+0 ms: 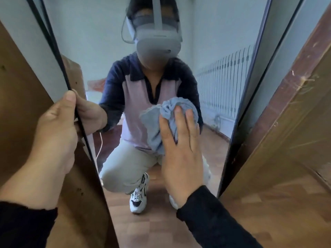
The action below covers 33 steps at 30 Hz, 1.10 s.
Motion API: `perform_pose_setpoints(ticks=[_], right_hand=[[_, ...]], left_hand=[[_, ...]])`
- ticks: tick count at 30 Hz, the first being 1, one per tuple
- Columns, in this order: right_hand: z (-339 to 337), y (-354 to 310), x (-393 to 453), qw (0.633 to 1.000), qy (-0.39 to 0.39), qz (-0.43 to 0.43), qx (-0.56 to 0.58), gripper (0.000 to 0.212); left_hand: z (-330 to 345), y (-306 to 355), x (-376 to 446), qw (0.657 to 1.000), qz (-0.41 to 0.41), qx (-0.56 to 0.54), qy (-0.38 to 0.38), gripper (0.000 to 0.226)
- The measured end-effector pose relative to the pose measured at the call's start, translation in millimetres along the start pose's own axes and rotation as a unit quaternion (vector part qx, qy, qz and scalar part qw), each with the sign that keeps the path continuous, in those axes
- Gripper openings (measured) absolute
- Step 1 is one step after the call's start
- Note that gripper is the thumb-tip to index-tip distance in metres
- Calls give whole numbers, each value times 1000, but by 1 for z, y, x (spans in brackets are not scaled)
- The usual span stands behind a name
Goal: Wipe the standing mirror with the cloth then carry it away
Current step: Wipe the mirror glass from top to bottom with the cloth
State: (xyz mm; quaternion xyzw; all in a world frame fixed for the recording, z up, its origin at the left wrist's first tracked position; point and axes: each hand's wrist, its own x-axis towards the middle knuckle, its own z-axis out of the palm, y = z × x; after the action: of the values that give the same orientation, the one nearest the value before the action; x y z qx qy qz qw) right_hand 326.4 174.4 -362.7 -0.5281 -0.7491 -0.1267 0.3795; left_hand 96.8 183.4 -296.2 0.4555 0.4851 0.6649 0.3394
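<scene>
The standing mirror [211, 56] fills the middle of the view, tall with a thin black frame. Its glass reflects a crouching person and the room behind. My left hand [53, 129] grips the mirror's left edge, thumb on the front of the frame and fingers wrapped behind. A crumpled light-blue cloth [157, 120] lies against the glass at mid height. My right hand [180, 154] presses it flat to the glass with straight fingers spread over it. Part of the cloth is hidden under my palm.
A brown wooden panel [19, 108] stands close on the left behind the mirror's edge. A scratched brown wooden door or cabinet side [286, 133] stands close on the right. Wood-pattern floor [259, 217] lies below. The reflection shows a white radiator behind me.
</scene>
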Motion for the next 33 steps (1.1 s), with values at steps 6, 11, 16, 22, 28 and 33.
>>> perform_pose_setpoints(ticks=[6,11,16,22,28,33], right_hand=[[-8,36,-10,998,30,-23,-42,77],[-7,36,-16,995,61,52,-51,92],[-4,36,-20,996,58,55,-35,88],[-2,55,-37,996,40,46,-64,88],[7,50,-55,977,70,201,-17,89],[12,52,-57,977,82,194,-34,74]], left_hand=[[9,-8,-18,992,-9,72,105,44],[12,-37,-48,980,-20,115,159,32],[0,-54,-47,975,-69,96,191,33],[2,-77,-78,980,-19,82,182,27],[2,-100,-99,973,-34,103,205,36],[0,-104,-99,977,-30,109,181,48]])
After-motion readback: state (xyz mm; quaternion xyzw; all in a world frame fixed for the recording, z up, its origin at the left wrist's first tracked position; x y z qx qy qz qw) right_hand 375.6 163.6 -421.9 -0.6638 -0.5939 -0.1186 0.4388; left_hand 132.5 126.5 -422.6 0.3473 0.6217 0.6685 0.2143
